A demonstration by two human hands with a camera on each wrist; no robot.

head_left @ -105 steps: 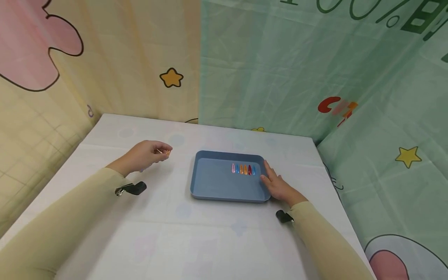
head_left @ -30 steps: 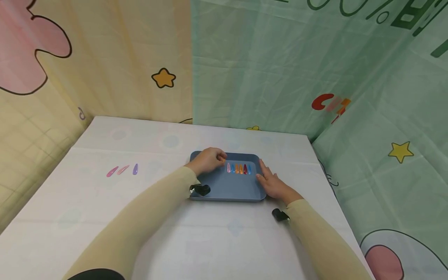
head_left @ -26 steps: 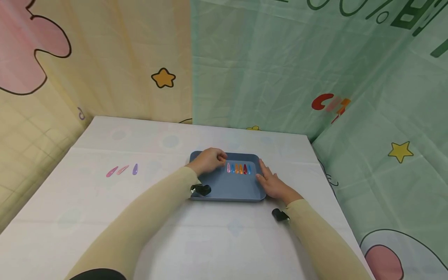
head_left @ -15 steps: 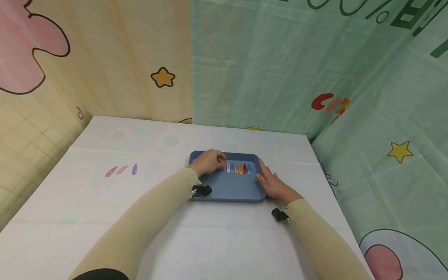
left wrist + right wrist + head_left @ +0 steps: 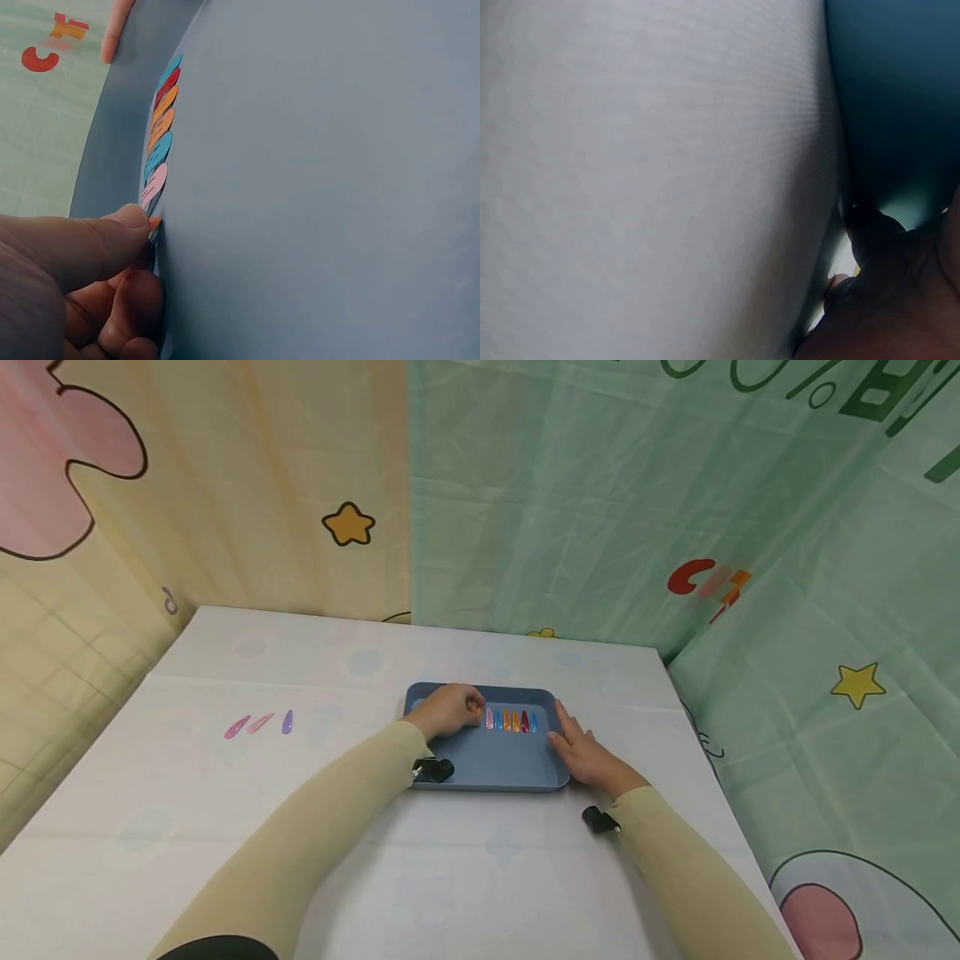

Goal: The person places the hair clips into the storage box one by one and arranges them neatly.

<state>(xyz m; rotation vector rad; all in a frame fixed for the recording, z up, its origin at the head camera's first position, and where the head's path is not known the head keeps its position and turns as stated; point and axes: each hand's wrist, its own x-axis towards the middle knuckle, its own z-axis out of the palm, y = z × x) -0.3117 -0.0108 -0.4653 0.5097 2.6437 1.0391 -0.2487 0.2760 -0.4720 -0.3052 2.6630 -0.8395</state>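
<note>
A blue-grey tray [image 5: 495, 764] holds a row of several snap hair clips, among them a pink clip [image 5: 489, 719], a red clip [image 5: 525, 722] and blue and orange ones. Over the tray's left half, my left hand [image 5: 448, 710] pinches an orange hair clip [image 5: 155, 223] between thumb and fingers. Only the tip of that clip shows, right beside the pink end of the row. My right hand [image 5: 588, 758] rests on the tray's right rim with its fingers straight. In the right wrist view, the right hand [image 5: 892, 292] is dark against the tray's side.
Left of the tray, on the white-covered table [image 5: 360, 877], lie a dark pink hair clip [image 5: 237, 727], a light pink hair clip [image 5: 260, 723] and a purple hair clip [image 5: 287, 722]. Printed curtains [image 5: 540, 510] stand behind the table and along its sides.
From above the table's left side, my left hand has carried the orange hair clip right to the tray, then sunk slightly beside the row. The right hand stays on the rim.
</note>
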